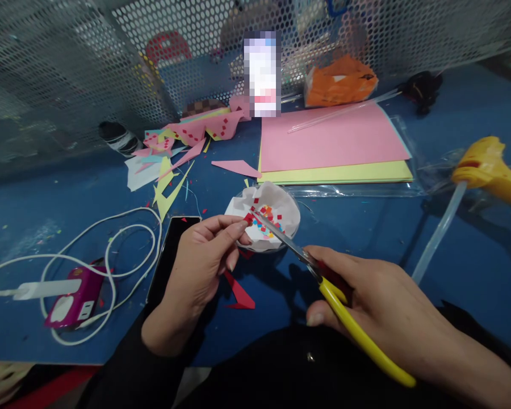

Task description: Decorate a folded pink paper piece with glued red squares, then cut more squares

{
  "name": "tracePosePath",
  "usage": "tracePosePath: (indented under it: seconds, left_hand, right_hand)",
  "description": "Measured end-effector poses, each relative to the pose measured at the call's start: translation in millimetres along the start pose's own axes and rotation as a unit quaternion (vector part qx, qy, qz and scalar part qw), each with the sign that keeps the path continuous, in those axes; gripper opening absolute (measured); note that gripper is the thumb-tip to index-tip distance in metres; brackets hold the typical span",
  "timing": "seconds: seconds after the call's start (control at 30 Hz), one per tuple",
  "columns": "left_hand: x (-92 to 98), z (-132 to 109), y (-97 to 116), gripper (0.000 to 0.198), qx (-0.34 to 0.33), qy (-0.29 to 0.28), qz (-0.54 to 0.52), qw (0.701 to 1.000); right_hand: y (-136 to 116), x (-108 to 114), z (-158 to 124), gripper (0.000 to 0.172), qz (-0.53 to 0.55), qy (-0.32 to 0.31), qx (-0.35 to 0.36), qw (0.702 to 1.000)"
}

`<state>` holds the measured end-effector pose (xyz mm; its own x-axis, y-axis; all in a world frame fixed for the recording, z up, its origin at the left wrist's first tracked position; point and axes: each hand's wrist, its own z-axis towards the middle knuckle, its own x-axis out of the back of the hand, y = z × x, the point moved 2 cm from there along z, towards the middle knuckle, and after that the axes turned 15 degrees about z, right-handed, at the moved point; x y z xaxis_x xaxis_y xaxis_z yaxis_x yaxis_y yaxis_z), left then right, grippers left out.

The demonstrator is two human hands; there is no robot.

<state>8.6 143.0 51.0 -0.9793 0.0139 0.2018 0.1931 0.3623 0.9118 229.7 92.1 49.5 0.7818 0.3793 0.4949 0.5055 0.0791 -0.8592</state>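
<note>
My left hand (200, 267) pinches a small strip of red paper (249, 218) between thumb and forefinger. My right hand (366, 295) is wrapped round yellow-handled scissors (353, 326), whose blade tips reach the red paper. Below the tips sits a bowl lined with white paper (290, 210), holding several small squares in red, orange and blue. A larger red paper scrap (241, 294) lies on the table just right of my left hand.
Pink sheets (332, 139) over yellow ones lie behind the bowl. At left are a black phone (166, 267), a white cable and a magenta device (79, 295). A yellow glue gun (485, 165) is at right; paper scraps (166, 190) lie back left.
</note>
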Motion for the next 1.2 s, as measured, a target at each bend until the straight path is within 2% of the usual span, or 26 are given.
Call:
tracePosePath:
  seconds: [0.53,0.93,1.2]
  left_hand:
    - [-2.9,-1.1,-1.3,0.011,-0.004,-0.015,0.026,1.0]
    - [-2.9,-0.3,-1.2,0.008,-0.001,-0.024,0.009,1.0]
    - [-1.3,0.2,-3.1,0.009,0.004,-0.041,-0.002,0.999]
  right_hand:
    - [0.5,-6.6,2.8,0.021,0.026,-0.038,0.002,0.999]
    - [1.3,-6.2,-0.1,0.027,0.015,-0.035,0.01,0.999]
    - [4.0,-6.1,1.3,0.018,0.013,-0.017,0.014,1.0]
